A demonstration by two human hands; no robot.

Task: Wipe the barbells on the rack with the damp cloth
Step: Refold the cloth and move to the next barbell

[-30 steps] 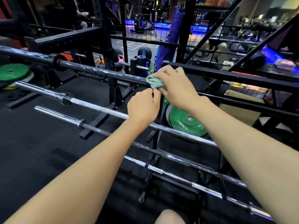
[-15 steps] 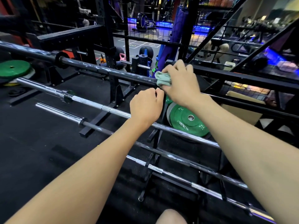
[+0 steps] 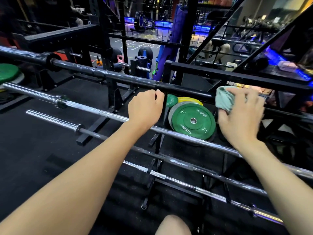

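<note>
Four barbells [image 3: 101, 73], one cloth [image 3: 224, 99], two hands [image 3: 145, 107].

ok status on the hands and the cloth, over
Right hand grips green cloth against top barbell. Left hand curled, holds nothing visible. Nothing blocking the bar.
</note>
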